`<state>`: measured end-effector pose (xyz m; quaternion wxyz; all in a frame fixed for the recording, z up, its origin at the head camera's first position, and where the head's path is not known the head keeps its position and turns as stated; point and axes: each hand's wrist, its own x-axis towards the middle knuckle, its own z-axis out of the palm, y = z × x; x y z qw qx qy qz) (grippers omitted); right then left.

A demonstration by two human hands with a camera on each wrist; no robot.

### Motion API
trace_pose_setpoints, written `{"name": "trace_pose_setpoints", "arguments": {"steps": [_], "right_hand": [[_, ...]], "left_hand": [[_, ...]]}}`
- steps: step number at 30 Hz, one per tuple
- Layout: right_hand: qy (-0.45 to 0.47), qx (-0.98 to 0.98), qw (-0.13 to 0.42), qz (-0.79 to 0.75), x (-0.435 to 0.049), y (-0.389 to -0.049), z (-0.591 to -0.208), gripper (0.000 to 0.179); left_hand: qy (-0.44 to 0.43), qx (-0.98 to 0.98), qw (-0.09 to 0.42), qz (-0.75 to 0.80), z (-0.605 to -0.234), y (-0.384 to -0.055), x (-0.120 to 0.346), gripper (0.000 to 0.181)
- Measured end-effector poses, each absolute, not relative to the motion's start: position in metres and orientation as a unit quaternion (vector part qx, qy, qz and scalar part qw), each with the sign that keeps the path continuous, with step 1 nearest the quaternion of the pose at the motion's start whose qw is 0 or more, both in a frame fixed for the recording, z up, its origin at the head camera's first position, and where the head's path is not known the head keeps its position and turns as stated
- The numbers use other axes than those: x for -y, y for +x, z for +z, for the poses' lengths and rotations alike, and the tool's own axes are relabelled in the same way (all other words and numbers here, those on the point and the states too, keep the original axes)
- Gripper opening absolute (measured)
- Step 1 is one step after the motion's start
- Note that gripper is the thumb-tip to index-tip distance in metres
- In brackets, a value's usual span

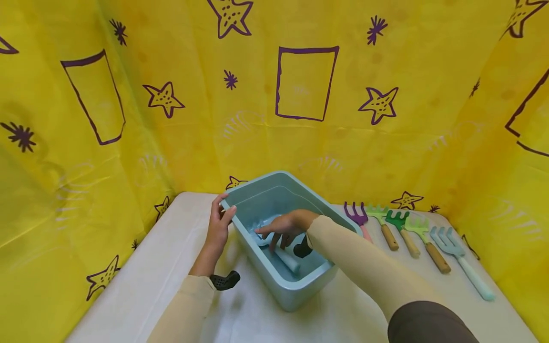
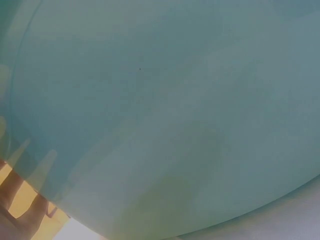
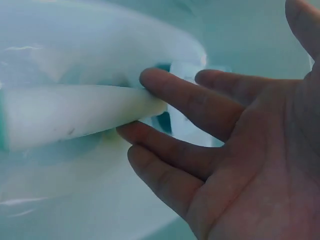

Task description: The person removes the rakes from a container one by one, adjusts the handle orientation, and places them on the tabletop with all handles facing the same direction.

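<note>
My left hand (image 1: 218, 228) grips the left rim of a light blue plastic tub (image 1: 280, 285), thumb over the edge. In the left wrist view the tub's wall (image 2: 160, 110) fills most of the picture, with fingers at the lower left corner. My right hand (image 1: 285, 227) reaches down inside the tub. Below it lies a pale blue tool with a rounded handle (image 1: 288, 261), its head partly hidden by the hand. The right wrist view shows the fingers of my right hand (image 3: 235, 145) spread out, fingertips right at the narrow end of the tool's pale handle (image 3: 65, 117).
Right of the tub, several hand forks and rakes lie in a row: a purple fork (image 1: 357, 216), a dark green rake (image 1: 399, 220), light green rakes (image 1: 418, 226) and a pale blue fork (image 1: 450, 244). Yellow patterned cloth (image 1: 257, 143) walls the white table (image 1: 158, 267).
</note>
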<state>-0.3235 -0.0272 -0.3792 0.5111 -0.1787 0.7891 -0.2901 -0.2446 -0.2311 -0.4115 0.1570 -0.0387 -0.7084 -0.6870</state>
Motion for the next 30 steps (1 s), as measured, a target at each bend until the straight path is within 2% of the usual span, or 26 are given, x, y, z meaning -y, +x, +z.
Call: {"name": "trace_pose_setpoints", "arguments": {"steps": [5, 13, 20, 30], "right_hand": [[-0.188, -0.802, 0.473, -0.313, 0.026, -0.328, -0.377, 0.069], [-0.256, -0.826, 0.416, -0.282, 0.019, -0.331, -0.374, 0.040], [-0.287, -0.831, 0.391, -0.273, 0.016, -0.334, -0.369, 0.042], [-0.274, -0.829, 0.370, -0.317, 0.001, -0.341, -0.364, 0.034]], "left_hand": [[-0.045, 0.711, 0.156, -0.684, -0.396, -0.234, 0.226, 0.055], [-0.035, 0.709, 0.148, -0.689, -0.397, -0.233, 0.228, 0.056], [-0.034, 0.707, 0.153, -0.690, -0.397, -0.234, 0.228, 0.054], [-0.042, 0.697, 0.166, -0.696, -0.398, -0.234, 0.226, 0.052]]}}
